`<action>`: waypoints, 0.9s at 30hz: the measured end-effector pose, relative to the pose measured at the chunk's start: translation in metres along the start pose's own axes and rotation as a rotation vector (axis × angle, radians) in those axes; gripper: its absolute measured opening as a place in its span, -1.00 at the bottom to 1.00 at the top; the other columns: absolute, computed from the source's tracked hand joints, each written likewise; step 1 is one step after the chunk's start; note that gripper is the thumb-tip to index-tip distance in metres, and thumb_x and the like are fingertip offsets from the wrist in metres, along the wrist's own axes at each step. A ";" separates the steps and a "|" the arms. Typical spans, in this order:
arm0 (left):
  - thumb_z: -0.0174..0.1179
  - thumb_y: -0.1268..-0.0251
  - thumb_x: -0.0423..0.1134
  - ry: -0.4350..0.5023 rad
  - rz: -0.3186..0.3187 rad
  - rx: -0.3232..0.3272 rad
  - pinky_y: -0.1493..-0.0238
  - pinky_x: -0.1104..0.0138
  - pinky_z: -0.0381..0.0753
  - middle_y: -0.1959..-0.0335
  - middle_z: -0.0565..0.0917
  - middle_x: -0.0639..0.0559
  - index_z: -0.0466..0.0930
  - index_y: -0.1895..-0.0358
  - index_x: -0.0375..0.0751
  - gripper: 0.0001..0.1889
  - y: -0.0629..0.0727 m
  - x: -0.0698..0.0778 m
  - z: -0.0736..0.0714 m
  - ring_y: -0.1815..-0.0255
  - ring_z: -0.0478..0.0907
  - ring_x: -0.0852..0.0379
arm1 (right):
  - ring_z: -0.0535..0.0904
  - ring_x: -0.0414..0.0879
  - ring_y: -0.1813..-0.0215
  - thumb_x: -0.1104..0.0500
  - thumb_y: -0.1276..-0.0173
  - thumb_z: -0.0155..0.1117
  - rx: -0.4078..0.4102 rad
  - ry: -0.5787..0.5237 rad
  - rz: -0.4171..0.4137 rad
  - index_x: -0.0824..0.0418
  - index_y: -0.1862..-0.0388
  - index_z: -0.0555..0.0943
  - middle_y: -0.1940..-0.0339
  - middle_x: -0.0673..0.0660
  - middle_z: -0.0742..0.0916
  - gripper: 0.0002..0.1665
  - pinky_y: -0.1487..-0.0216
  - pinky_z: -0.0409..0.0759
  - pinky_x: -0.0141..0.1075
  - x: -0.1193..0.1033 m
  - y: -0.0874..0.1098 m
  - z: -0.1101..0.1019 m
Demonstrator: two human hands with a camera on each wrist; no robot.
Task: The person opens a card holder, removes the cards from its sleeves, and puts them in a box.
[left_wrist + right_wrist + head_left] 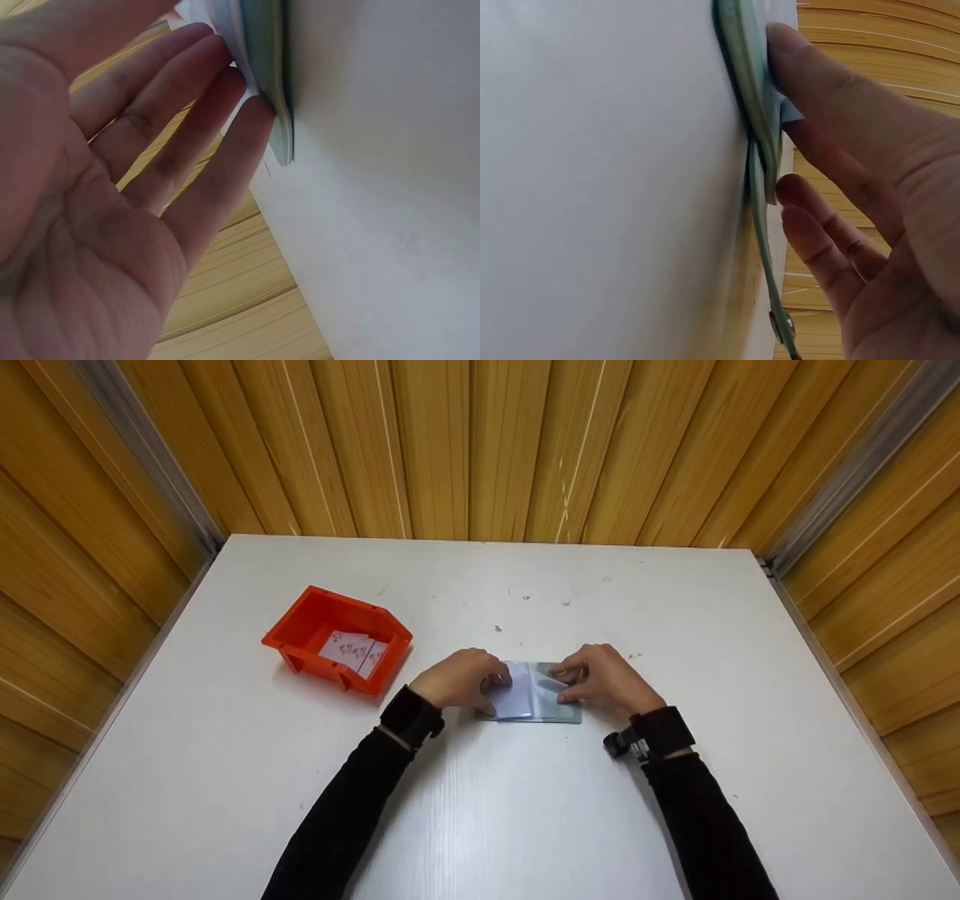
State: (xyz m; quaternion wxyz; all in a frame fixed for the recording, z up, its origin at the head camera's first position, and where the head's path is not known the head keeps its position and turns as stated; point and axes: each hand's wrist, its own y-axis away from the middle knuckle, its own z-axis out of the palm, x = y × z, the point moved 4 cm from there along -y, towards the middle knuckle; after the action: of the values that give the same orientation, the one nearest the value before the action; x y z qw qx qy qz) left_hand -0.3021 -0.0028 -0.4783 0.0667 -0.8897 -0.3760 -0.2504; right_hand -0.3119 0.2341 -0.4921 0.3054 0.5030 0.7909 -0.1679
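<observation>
A pale green card holder with clear plastic sleeves lies opened out on the table. My left hand holds its left side, thumb at the near edge and fingers toward the far edge, over a whitish sleeve page. In the left wrist view, fingertips meet the edge of the holder. On the right side, my right hand pinches a clear sleeve between thumb and fingers. A bluish sleeve corner shows beside that thumb in the right wrist view. Below it hangs a green strap with a metal snap.
To the left stands an orange-red bin with several white cards printed in red lying inside. The white tabletop has small dark marks beyond the hands. Wood-patterned walls close in the back and both sides.
</observation>
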 end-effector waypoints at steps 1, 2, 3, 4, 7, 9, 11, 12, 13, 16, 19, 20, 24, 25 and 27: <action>0.57 -0.10 -0.31 0.001 0.005 -0.001 -0.13 0.19 0.65 0.07 0.80 -0.06 0.76 -0.11 -0.18 -0.55 0.000 0.000 0.000 0.07 0.61 -0.04 | 0.71 -0.15 0.24 0.20 -0.02 0.72 -0.002 -0.016 -0.002 0.10 -0.04 0.82 0.30 -0.04 0.85 -0.48 0.17 0.60 -0.32 -0.001 0.000 0.000; 0.57 -0.10 -0.31 0.004 0.009 -0.001 -0.12 0.19 0.65 0.07 0.80 -0.06 0.76 -0.11 -0.18 -0.55 0.000 0.000 0.000 0.07 0.61 -0.05 | 0.70 -0.16 0.27 0.20 -0.04 0.71 -0.001 -0.026 -0.008 0.11 -0.06 0.81 0.34 -0.04 0.83 -0.47 0.20 0.59 -0.33 -0.001 0.000 0.000; 0.57 -0.10 -0.30 0.004 0.008 -0.002 -0.12 0.20 0.65 0.07 0.79 -0.06 0.76 -0.12 -0.17 -0.55 0.000 0.000 0.000 0.07 0.61 -0.04 | 0.68 -0.16 0.30 0.19 -0.06 0.70 0.000 -0.039 -0.010 0.12 -0.10 0.79 0.39 -0.03 0.80 -0.44 0.22 0.58 -0.34 -0.002 0.001 0.000; 0.58 -0.10 -0.29 0.007 0.007 -0.002 -0.11 0.20 0.65 0.08 0.79 -0.05 0.76 -0.12 -0.16 -0.54 0.000 -0.001 0.000 0.07 0.61 -0.04 | 0.65 -0.16 0.33 0.19 -0.09 0.69 0.003 -0.053 -0.015 0.14 -0.16 0.75 0.42 -0.02 0.78 -0.40 0.22 0.57 -0.35 -0.002 0.001 -0.001; 0.58 -0.10 -0.28 0.010 0.001 -0.004 -0.09 0.22 0.65 0.09 0.79 -0.05 0.76 -0.13 -0.15 -0.53 0.000 -0.001 -0.001 0.08 0.60 -0.04 | 0.64 -0.15 0.34 0.16 -0.15 0.65 0.013 -0.102 -0.028 0.15 -0.39 0.60 0.47 0.01 0.75 -0.21 0.17 0.58 -0.39 -0.002 0.001 -0.003; 0.58 -0.09 -0.29 0.018 -0.003 -0.005 -0.09 0.22 0.65 0.08 0.79 -0.05 0.76 -0.13 -0.14 -0.53 0.000 -0.002 -0.002 0.08 0.61 -0.04 | 0.66 -0.14 0.33 0.17 -0.18 0.64 0.026 -0.144 -0.039 0.15 -0.50 0.49 0.45 0.05 0.77 -0.10 0.14 0.60 -0.40 -0.003 0.001 -0.006; 0.58 -0.09 -0.31 0.033 -0.006 -0.014 -0.12 0.22 0.66 0.04 0.79 -0.06 0.75 -0.15 -0.14 -0.52 0.000 -0.002 -0.003 0.06 0.62 -0.05 | 0.72 -0.12 0.31 0.18 -0.19 0.63 0.034 -0.190 -0.039 0.10 -0.56 0.41 0.40 0.09 0.82 -0.03 0.12 0.63 -0.41 -0.004 0.002 -0.008; 0.57 -0.10 -0.32 0.041 -0.008 -0.019 -0.14 0.21 0.67 0.02 0.79 -0.06 0.74 -0.16 -0.14 -0.51 0.000 -0.002 -0.003 0.04 0.63 -0.05 | 0.75 -0.11 0.29 0.18 -0.20 0.62 0.034 -0.221 -0.032 0.06 -0.59 0.38 0.36 0.10 0.83 -0.01 0.12 0.65 -0.41 -0.005 0.002 -0.008; 0.56 -0.11 -0.34 0.048 -0.008 -0.025 -0.15 0.21 0.67 0.00 0.78 -0.07 0.73 -0.18 -0.14 -0.50 0.001 -0.002 -0.003 0.03 0.64 -0.05 | 0.77 -0.10 0.25 0.18 -0.22 0.61 0.027 -0.254 -0.028 0.01 -0.61 0.34 0.30 0.13 0.84 0.01 0.12 0.68 -0.40 -0.006 0.002 -0.008; 0.47 -0.21 -0.41 0.057 -0.011 -0.036 -0.23 0.17 0.66 -0.07 0.76 -0.10 0.66 -0.26 -0.17 -0.49 0.001 -0.003 -0.006 -0.04 0.66 -0.05 | 0.82 -0.01 0.12 0.14 -0.32 0.53 -0.051 -0.348 -0.034 -0.16 -0.68 0.19 0.07 0.18 0.85 0.05 0.06 0.75 -0.30 -0.013 0.003 -0.003; 0.33 -0.34 -0.46 0.055 -0.036 0.027 -0.27 0.12 0.65 -0.10 0.74 -0.14 0.56 -0.35 -0.19 -0.49 0.002 -0.004 -0.015 -0.09 0.67 -0.07 | 0.80 0.06 -0.03 0.10 -0.45 0.41 -0.190 -0.400 -0.060 -0.29 -0.71 0.01 -0.18 0.16 0.78 0.05 -0.05 0.75 -0.19 -0.021 0.003 0.006; 0.28 -0.38 -0.46 0.054 -0.044 0.063 -0.27 0.11 0.65 -0.11 0.74 -0.15 0.54 -0.37 -0.19 -0.50 0.002 -0.004 -0.018 -0.10 0.67 -0.07 | 0.78 0.08 -0.08 0.10 -0.48 0.38 -0.237 -0.400 -0.071 -0.29 -0.71 -0.02 -0.24 0.15 0.75 0.04 -0.10 0.74 -0.16 -0.024 0.004 0.009; 0.26 -0.44 -0.40 0.035 -0.054 0.177 -0.26 0.09 0.66 -0.14 0.73 -0.16 0.57 -0.35 -0.18 -0.56 0.001 -0.004 -0.027 -0.13 0.68 -0.09 | 0.69 0.05 -0.27 0.15 -0.51 0.34 -0.341 -0.343 -0.119 -0.11 -0.72 0.08 -0.33 0.12 0.70 -0.05 -0.30 0.63 -0.16 -0.030 0.005 0.018; 0.27 -0.44 -0.38 0.019 -0.046 0.176 -0.26 0.10 0.66 -0.13 0.73 -0.15 0.60 -0.33 -0.16 -0.58 0.001 -0.003 -0.026 -0.12 0.68 -0.08 | 0.68 0.05 -0.30 0.18 -0.50 0.34 -0.351 -0.336 -0.130 -0.04 -0.70 0.14 -0.33 0.13 0.70 -0.09 -0.33 0.61 -0.15 -0.031 0.005 0.019; 0.30 -0.42 -0.34 -0.036 -0.027 0.137 -0.25 0.13 0.66 -0.12 0.74 -0.11 0.66 -0.29 -0.09 -0.60 0.000 -0.002 -0.021 -0.11 0.68 -0.05 | 0.68 0.07 -0.29 0.23 -0.47 0.36 -0.344 -0.315 -0.152 0.08 -0.66 0.25 -0.31 0.16 0.71 -0.16 -0.34 0.60 -0.14 -0.031 0.005 0.018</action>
State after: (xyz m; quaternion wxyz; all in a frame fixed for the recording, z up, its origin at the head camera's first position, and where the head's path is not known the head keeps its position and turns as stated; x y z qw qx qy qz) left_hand -0.3115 -0.0102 -0.4615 0.1173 -0.8823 -0.4051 -0.2091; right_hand -0.2921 0.2040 -0.4854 0.4927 0.3502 0.7861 -0.1294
